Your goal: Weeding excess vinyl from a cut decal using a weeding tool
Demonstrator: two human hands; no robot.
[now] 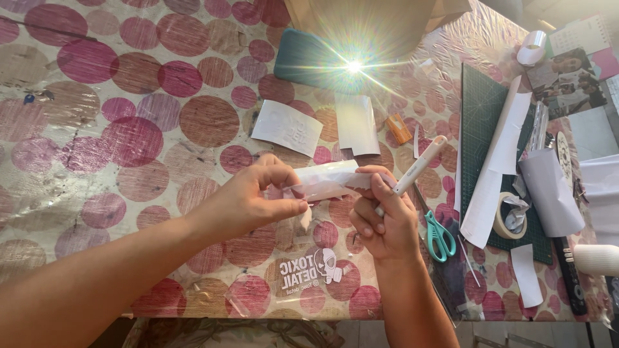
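My left hand (pixel 248 200) pinches the left end of a small white vinyl strip (pixel 325 182) held above the table. My right hand (pixel 382 216) grips the strip's right end with its fingertips and also holds a white pen-shaped tool (pixel 420 165), whose upper end points up and to the right. The strip stretches between both hands and looks partly translucent. Below the hands, a clear sheet with a white cut-out decal (pixel 309 269) lies flat on the table.
The table (pixel 129 129) wears a cloth with pink and brown circles. Teal-handled scissors (pixel 440 235), a tape roll (pixel 509 216), a green cutting mat (pixel 483 109), rolled white sheets (pixel 551 190), paper scraps (pixel 287 127), an orange sharpener-like item (pixel 400 129) and a glaring dark phone (pixel 309 61) surround the hands.
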